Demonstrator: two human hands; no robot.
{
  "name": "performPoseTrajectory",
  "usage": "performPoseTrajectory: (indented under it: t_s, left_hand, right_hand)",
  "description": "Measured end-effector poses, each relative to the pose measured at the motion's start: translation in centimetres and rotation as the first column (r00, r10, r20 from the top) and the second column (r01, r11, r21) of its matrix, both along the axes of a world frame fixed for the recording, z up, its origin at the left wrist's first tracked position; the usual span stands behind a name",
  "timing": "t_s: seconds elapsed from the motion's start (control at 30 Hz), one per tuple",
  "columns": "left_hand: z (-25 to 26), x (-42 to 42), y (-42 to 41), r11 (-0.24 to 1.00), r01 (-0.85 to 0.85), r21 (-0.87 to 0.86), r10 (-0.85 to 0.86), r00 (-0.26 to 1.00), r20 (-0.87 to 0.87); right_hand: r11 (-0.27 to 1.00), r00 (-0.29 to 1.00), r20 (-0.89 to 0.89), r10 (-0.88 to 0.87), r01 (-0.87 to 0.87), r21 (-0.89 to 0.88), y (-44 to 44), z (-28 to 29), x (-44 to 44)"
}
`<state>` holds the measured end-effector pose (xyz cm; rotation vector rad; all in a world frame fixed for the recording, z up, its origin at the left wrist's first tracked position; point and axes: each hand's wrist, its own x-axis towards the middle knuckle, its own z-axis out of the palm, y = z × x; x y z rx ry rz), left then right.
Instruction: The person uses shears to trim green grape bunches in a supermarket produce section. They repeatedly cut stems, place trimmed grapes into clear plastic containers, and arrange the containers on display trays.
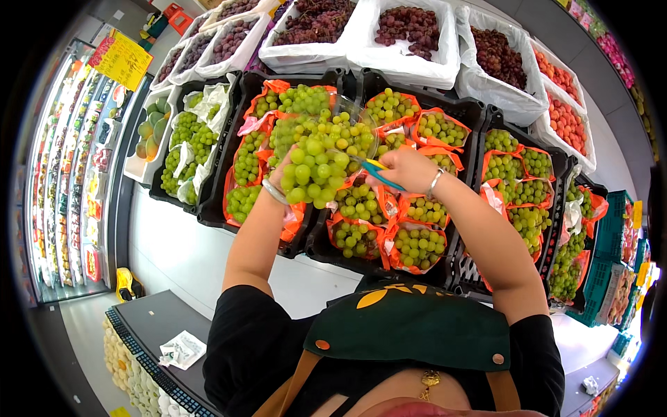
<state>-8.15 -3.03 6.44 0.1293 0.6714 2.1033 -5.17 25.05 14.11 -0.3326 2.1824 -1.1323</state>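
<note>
My left hand (pixel 282 174), with a pale bangle at the wrist, holds up a bunch of green grapes (pixel 315 174) that hides most of its fingers. In my right hand (pixel 409 169) is a pair of scissors (pixel 383 176) with blue and yellow handles. Their blades point left to the upper right of the bunch; the grapes partly hide the tips, so I cannot tell whether they touch a stem. Just beyond the bunch, a clear plastic container (pixel 369 117) with green grapes sits over the black crates. Below both hands, more green grapes (pixel 359 200) lie in orange-edged bags.
Black plastic crates (pixel 478 140) of bagged green grapes stretch to both sides. White-lined boxes (pixel 365 65) of dark red grapes stand behind them. A yellow sign (pixel 122 60) with writing stands at upper left, near a lit display fridge (pixel 68 198). A dark counter (pixel 167 313) is at lower left.
</note>
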Motion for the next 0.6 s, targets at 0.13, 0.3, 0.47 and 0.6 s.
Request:
performPoseTrajectory:
  t_s: [0.13,0.3,0.47,0.6]
  left_hand:
    - [-0.2,0.1,-1.5,0.997,-0.076,-0.003,0.076,0.996,0.046]
    - [-0.5,0.7,-2.4,0.982,-0.185,-0.028,0.185,0.983,0.010]
    - [0.2,1.9,-0.4,0.996,-0.056,0.064,0.063,0.993,-0.103]
    - [4.7,4.2,3.0,0.997,-0.006,-0.074,-0.009,0.980,-0.200]
  right_hand:
    - [0.984,0.987,0.105,-0.124,0.136,-0.114,-0.9,-0.9,-0.8]
    - [0.948,0.931,0.290,-0.221,0.275,-0.159,0.7,-0.8,1.0]
    - [0.841,0.897,0.329,-0.296,0.408,-0.355,2.2,0.7,4.9]
    - [0.790,0.858,0.429,-0.284,0.463,-0.403,2.9,1.2,7.7]
